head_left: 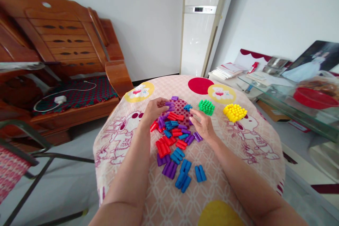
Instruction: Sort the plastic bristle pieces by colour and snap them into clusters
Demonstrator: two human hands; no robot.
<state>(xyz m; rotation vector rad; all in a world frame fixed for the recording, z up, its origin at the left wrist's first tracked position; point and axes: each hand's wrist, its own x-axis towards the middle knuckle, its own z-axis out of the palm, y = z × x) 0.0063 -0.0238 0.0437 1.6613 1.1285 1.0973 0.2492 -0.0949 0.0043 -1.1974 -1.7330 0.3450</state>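
My left hand [156, 110] is over the left of a loose pile, fingers curled with their tips on purple plastic tube pieces [171, 105]. My right hand [203, 124] lies at the pile's right side, thumb and forefinger apart. Its forefinger tip is close to a small blue tube piece [188, 107]; whether it touches is unclear. Between and below the hands are scattered red tube pieces [163, 147], blue tube pieces [182, 179] and purple tube pieces [170, 170], many joined side by side. My left fingers partly hide the pieces beneath them.
Beyond my right hand stand a green block of pegs [206, 107] and a yellow block of pegs [235, 112]. A patterned cloth covers the round table [219, 190]. A wooden bench [66, 46] is at left, a glass-topped stand [286, 99] at right.
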